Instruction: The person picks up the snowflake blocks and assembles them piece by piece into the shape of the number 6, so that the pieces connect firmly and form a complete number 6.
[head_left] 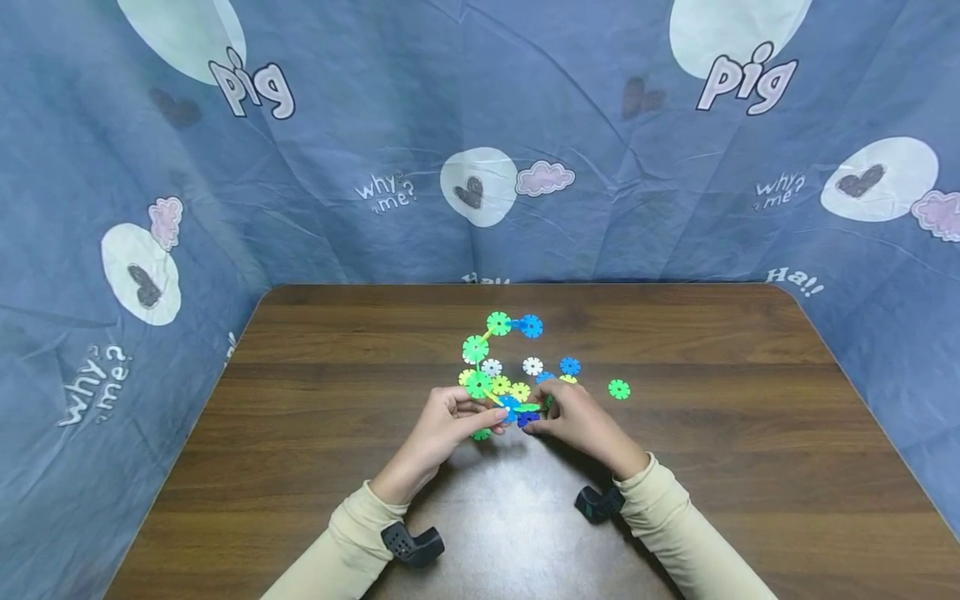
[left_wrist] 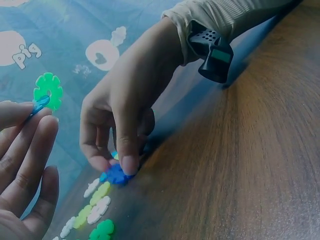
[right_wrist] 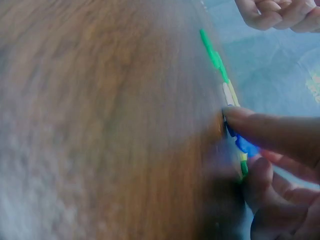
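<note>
My left hand (head_left: 448,423) pinches a light blue notched plastic snowflake disc (left_wrist: 41,104) between thumb and fingers, raised above the tabletop. A bright green disc (left_wrist: 48,90) is slotted into it. From the held disc a linked chain of green discs (head_left: 476,349), with yellow ones between, curves up to a blue disc (head_left: 531,326) in the head view. My right hand (head_left: 583,421) is low over the table, its thumb and a finger on a dark blue disc (left_wrist: 118,175). That disc lies among the loose pieces and is partly covered by the fingers.
Loose discs lie in a cluster beyond the hands, among them a white disc (head_left: 532,366), a blue disc (head_left: 570,366) and a yellow disc (head_left: 521,392). A green disc (head_left: 618,389) sits apart on the right. The brown wooden table (head_left: 315,333) meets a blue printed curtain (head_left: 337,217).
</note>
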